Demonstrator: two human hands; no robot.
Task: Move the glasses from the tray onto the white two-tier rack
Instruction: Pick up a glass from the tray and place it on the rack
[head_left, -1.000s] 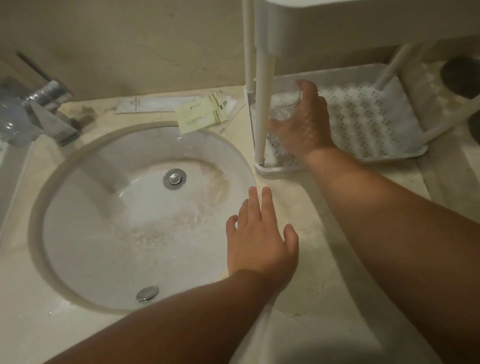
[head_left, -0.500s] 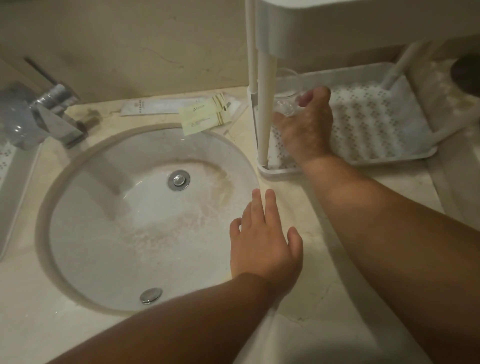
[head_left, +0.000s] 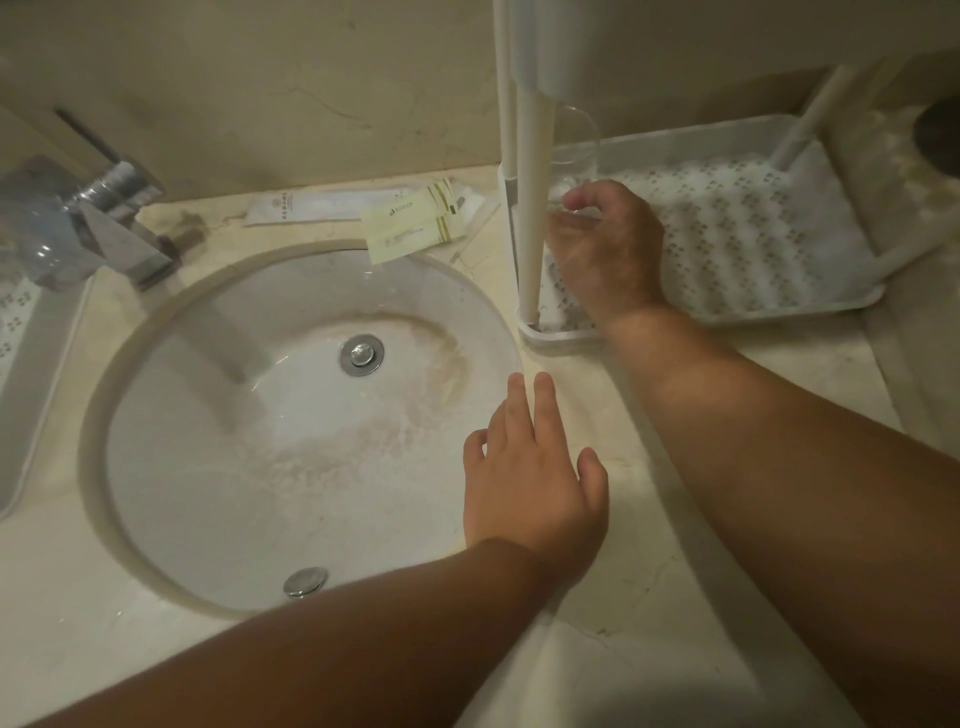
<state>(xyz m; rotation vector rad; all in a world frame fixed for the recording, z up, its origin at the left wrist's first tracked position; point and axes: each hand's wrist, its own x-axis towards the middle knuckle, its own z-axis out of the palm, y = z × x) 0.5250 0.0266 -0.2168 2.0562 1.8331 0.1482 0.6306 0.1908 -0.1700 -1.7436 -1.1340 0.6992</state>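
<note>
A clear glass (head_left: 575, 148) stands upright in the back left corner of the white rack's lower tier (head_left: 737, 312), partly behind the rack's front post (head_left: 531, 218). My right hand (head_left: 610, 254) is just in front of the glass, its fingers loosely curled at the base and not wrapped around it. My left hand (head_left: 524, 478) lies flat on the counter at the sink's right rim, fingers apart and holding nothing. A corner of the tray (head_left: 36, 374) shows at the far left, with a blurred clear glass object (head_left: 31, 228) above it.
The round sink (head_left: 291, 415) fills the middle, with a chrome tap (head_left: 119, 218) at its back left. Paper sachets (head_left: 410, 223) lie on the counter between the sink and the rack. The rack's upper tier (head_left: 727, 41) overhangs the lower one. A wall runs behind.
One second ago my right hand gripped the glass beside the post. The glass now stands on the lower tier, and my fingers have slipped down to its base and loosened. My left hand stayed put.
</note>
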